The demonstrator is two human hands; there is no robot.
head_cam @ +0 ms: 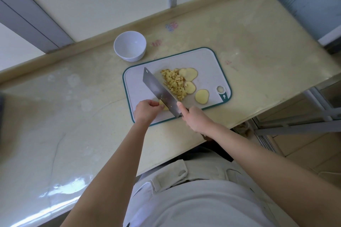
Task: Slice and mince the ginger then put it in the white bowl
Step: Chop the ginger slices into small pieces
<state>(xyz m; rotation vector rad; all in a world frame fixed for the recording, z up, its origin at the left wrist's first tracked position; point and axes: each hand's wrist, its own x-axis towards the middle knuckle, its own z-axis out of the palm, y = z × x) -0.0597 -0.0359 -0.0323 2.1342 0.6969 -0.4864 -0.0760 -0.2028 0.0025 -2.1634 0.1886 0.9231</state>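
Head view: a white cutting board with a teal rim lies slantwise on the pale yellow tabletop, near its front edge. The left grip, a bare hand, is at the board's near left part. Its fingers are curled and clamped on a small ginger piece, pinched between thumb and fingertips. That piece sits on the board, right against the left face of the cleaver.

The right grip, the other bare hand, is closed round the cleaver's handle, which it hides almost wholly. Its forefinger is stretched forward against the heel of the blade. The broad steel blade runs diagonally across the board, its tip pointing to the far left, with one flat side showing to the camera.

On the right of the blade lies a heap of minced ginger, small yellow cubes that touch the blade along its lower stretch. At the far right of the heap lie round ginger slices, overlapping. One more slice lies against the heap's near side, and another a little apart, beside the board's hanging hole.

The white bowl stands upright on the tabletop just beyond the board's far left corner, apart from both hands. Faint pink marks show on the tabletop behind the board.
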